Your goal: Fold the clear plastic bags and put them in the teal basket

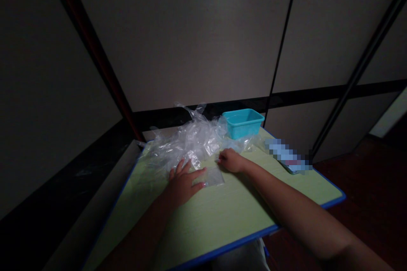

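My left hand (183, 183) lies flat with fingers spread on a small clear plastic bag (215, 176) on the green table (222, 216). My right hand (231, 160) is curled, its fingers pinched together at the bag's far edge. Just beyond both hands sits a crumpled pile of clear plastic bags (187, 139).
A turquoise plastic bin (243, 123) stands at the table's far edge, right of the pile. A blurred flat object (289, 156) lies near the right edge. The table has a blue rim (241, 241). Pale wall panels with dark strips rise behind; dark floor lies to the right.
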### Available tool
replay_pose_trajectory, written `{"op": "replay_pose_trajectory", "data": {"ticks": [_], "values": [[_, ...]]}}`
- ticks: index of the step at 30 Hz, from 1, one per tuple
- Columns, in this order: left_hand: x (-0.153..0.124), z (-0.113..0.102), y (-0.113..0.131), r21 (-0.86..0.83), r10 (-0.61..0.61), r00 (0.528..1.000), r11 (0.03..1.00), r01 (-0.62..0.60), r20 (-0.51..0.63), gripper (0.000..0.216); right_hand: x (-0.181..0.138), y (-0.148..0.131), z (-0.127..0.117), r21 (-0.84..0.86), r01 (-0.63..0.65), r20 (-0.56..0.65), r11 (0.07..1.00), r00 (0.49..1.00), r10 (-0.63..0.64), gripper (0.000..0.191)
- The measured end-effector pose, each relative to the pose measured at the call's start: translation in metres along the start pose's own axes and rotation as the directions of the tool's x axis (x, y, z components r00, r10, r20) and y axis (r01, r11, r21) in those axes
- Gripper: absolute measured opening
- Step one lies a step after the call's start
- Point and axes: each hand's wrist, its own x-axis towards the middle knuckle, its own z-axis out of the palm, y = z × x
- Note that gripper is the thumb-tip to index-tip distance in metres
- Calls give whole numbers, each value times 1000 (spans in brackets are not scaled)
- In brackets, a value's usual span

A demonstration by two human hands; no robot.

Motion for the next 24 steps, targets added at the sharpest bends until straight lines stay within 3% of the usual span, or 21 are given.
{"op": "replay_pose_trajectory", "data": {"ticks": [24], "values": [[1, 1, 0, -9, 10, 1000, 1000, -10, -7, 48, 1, 1, 4, 271, 8, -25, 962, 1000, -2, 18]]}}
